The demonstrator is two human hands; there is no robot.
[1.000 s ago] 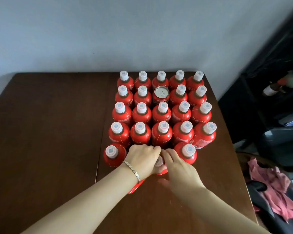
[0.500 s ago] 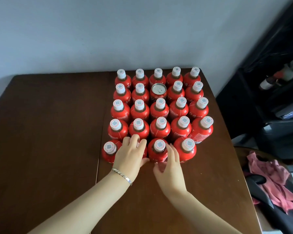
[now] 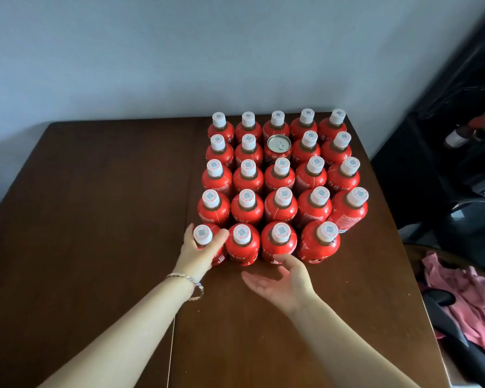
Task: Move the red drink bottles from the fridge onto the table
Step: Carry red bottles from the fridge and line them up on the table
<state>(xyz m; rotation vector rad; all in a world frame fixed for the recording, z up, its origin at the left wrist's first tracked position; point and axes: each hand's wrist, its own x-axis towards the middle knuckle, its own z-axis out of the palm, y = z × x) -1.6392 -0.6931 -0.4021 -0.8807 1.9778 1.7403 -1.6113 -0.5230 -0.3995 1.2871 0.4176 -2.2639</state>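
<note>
Many bottles point(image 3: 281, 209) crowd table's point(image 3: 95, 219) right; left hand point(image 3: 198, 254) grips corner bottle point(image 3: 203, 234); right hand point(image 3: 284, 284) spread.

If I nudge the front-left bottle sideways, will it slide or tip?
Probably slides: the front-left bottle looks squat and wide-bodied on the smooth table. Pushed at its white cap it may tip. The next bottle stands close and could shift.

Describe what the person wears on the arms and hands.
Both forearms are bare: no sleeves or gloves in view. Behind the left hand, the wrist carries a thin silver-coloured link bracelet. The right hand and its wrist carry nothing; no rings show.
</note>
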